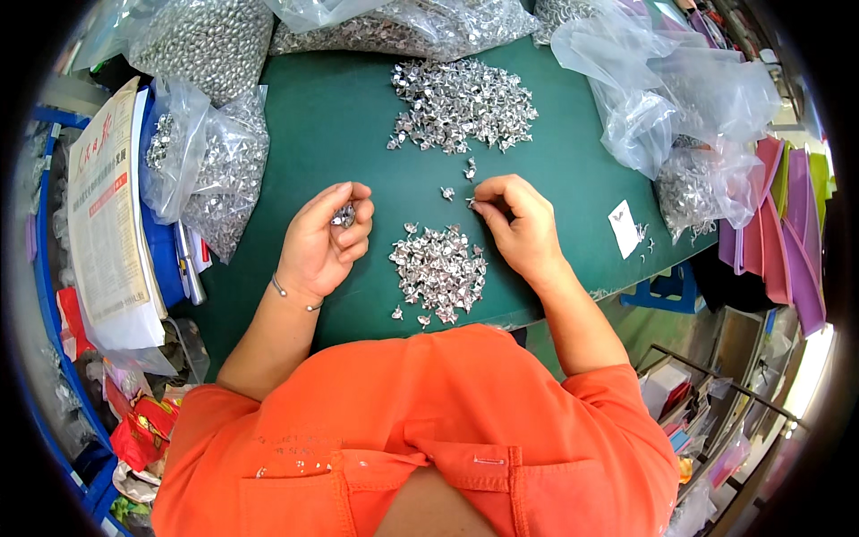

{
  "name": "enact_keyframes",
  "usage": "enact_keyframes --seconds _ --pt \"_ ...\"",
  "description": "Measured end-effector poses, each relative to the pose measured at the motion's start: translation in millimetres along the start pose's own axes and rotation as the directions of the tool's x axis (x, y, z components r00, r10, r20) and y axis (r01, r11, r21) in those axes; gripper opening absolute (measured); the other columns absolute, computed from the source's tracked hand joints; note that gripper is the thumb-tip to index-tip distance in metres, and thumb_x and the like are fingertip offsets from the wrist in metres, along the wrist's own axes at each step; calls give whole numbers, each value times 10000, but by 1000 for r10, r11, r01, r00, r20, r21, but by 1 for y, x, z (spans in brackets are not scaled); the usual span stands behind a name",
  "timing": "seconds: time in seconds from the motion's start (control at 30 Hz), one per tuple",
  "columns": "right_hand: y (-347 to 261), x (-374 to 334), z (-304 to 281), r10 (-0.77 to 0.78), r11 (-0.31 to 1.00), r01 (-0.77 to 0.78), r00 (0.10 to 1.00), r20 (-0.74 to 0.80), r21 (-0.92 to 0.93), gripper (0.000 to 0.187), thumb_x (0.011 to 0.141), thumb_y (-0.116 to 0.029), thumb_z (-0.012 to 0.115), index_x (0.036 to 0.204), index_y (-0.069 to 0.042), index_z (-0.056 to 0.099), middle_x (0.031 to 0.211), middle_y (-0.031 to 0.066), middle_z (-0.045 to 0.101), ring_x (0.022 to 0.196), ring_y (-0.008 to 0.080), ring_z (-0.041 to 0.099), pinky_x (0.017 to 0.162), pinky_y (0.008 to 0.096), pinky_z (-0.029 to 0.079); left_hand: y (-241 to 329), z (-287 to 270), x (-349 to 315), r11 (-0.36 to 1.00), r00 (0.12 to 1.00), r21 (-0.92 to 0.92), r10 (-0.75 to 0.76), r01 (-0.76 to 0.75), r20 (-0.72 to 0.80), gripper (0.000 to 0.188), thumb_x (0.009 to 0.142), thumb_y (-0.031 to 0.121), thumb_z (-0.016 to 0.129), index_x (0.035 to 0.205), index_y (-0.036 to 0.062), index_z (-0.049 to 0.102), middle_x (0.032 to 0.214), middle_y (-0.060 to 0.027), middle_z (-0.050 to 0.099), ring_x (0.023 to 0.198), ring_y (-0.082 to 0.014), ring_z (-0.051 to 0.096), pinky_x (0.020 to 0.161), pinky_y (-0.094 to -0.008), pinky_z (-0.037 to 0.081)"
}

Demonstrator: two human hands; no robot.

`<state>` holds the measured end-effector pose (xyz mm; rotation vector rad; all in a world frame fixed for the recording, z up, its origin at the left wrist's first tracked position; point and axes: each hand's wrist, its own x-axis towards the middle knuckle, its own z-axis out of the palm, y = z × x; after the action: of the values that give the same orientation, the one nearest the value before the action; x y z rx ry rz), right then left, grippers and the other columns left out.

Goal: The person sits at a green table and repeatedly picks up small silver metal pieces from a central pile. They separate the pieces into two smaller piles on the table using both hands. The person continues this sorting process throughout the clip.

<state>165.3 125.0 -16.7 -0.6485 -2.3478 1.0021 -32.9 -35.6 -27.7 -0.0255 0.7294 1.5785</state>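
My left hand [329, 234] is curled palm-up around several small silver metal pieces [344, 215], which show between the thumb and fingers. Thumb and forefinger of my right hand [519, 224] pinch one small silver metal piece [472, 203] just over the green tabletop [358, 125]. Between my forearms lies a near pile of shiny metal pieces [438, 273], with a few strays at its front edge. Farther off spreads a larger pile of like pieces [463, 103]. Two or three loose pieces [447, 192] lie between the piles, close to my right fingertips.
Clear plastic bags full of metal parts [228, 161] stand at the left and along the back [403, 31]. Another partly filled bag [707, 183] sits at the right, near a small white card [624, 229]. A folded newspaper [112, 206] leans at the left edge.
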Motion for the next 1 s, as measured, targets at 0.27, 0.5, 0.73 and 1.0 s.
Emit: enact_keyframes --seconds 0.27,0.5,0.73,1.0 --pt "0 -8 -1 -29 967 64 990 -140 246 211 705 86 639 867 -20 557 798 75 607 728 159 605 650 264 488 -1 -1 0 1000 1000 -6 -4 4 12 230 946 196 384 960 33 545 760 -32 516 500 -52 368 387 -180 286" --pt "-29 3 -17 -245 886 177 963 110 428 164 681 104 616 786 -16 577 782 85 605 735 223 598 648 299 480 0 -1 -1 1000 1000 -6 6 -6 5 229 940 203 398 962 29 545 759 -34 516 501 -52 369 386 -178 283" --pt "-14 25 10 -175 976 189 976 126 -106 121 731 42 626 816 -23 569 819 75 590 714 213 574 621 287 460 0 0 0 1000 1000 -5 -2 2 4 225 935 202 409 960 26 546 756 -37 524 505 -52 375 392 -176 284" --pt "-11 11 4 212 779 -311 948 237 545 220 756 96 603 960 19 572 935 83 619 865 144 603 724 254 500 -1 0 0 1000 1000 -14 -11 11 4 223 935 203 411 961 29 547 751 -35 521 505 -51 373 396 -177 281"
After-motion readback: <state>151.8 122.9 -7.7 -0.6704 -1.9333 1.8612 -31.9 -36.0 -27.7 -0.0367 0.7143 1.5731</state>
